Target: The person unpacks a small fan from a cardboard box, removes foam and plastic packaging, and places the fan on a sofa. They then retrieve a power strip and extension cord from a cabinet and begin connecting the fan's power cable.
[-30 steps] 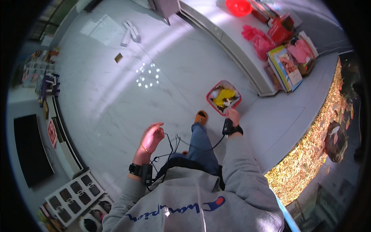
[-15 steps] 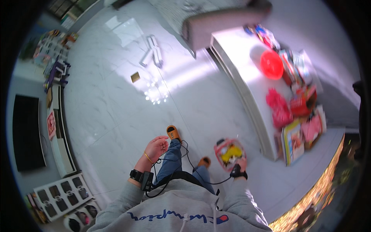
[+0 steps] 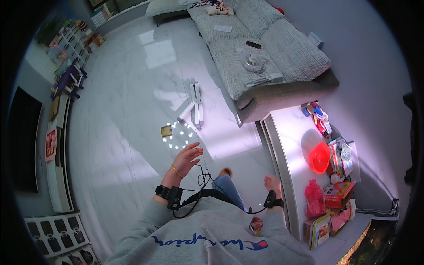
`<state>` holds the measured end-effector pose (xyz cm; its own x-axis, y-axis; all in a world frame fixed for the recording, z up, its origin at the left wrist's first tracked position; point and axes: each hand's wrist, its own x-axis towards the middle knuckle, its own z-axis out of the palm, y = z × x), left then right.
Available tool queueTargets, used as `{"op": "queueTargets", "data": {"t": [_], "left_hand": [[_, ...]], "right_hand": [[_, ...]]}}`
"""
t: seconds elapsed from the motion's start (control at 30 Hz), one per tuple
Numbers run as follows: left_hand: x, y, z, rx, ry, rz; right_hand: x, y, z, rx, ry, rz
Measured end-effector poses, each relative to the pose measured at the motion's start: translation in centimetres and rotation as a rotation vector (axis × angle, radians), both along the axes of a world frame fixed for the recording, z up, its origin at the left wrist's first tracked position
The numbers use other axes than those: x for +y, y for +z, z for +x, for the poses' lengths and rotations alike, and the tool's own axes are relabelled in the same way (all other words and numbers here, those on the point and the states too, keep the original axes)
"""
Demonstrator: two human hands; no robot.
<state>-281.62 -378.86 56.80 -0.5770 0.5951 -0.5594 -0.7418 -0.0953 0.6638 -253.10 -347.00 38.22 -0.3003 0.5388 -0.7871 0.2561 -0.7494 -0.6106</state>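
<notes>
My left hand (image 3: 187, 160) is raised over the floor in front of my body, its fingers stretched and apart, holding nothing. A loop of black cable (image 3: 204, 176) hangs just beside it. My right hand (image 3: 273, 183) is near the front of the long white cabinet (image 3: 287, 152), fingers loosely apart with nothing visible in them. In the gap between my right sleeve and torso shows a small part of the pink basket (image 3: 256, 226); my clothing hides the rest.
A white folded frame (image 3: 197, 108) and a small gold square (image 3: 166, 131) lie on the tiled floor ahead. The grey sofa (image 3: 240, 44) stands beyond the cabinet, which bears a red bowl (image 3: 319, 157), a pink bag (image 3: 314, 198) and several books (image 3: 320, 232).
My right hand has let go of the pink basket, which now lies back beside my body. The view has tilted up and moved forward, showing more of the sofa. My left hand stays raised.
</notes>
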Motion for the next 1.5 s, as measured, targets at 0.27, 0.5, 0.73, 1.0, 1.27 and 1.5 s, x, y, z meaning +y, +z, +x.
{"op": "queueTargets", "data": {"t": [0.27, 0.5, 0.73, 1.0, 1.27, 1.5], "left_hand": [[12.1, -1.8, -20.0, 0.065, 0.024, -0.025], [22.9, 0.8, -34.1, 0.061, -0.016, -0.058], [38.9, -2.4, -48.1, 0.123, -0.371, -0.072], [57.1, -14.0, -64.4, 0.044, -0.761, -0.298], [64.1, -27.2, -69.8, 0.05, -0.964, -0.498], [66.5, -34.0, -69.4, 0.057, -0.993, -0.537]], "right_hand": [[11.3, 6.0, -30.1, 0.459, 0.214, -0.018], [16.8, 12.9, -54.8, 0.67, 0.291, -0.04], [26.9, 12.1, -62.6, 0.584, 0.168, 0.014], [36.5, -0.2, -68.9, -0.003, -0.011, 0.101], [38.0, -11.4, -75.6, -0.465, 0.4, 0.85], [42.1, -10.7, -79.8, -0.585, 0.335, 1.069]]}}
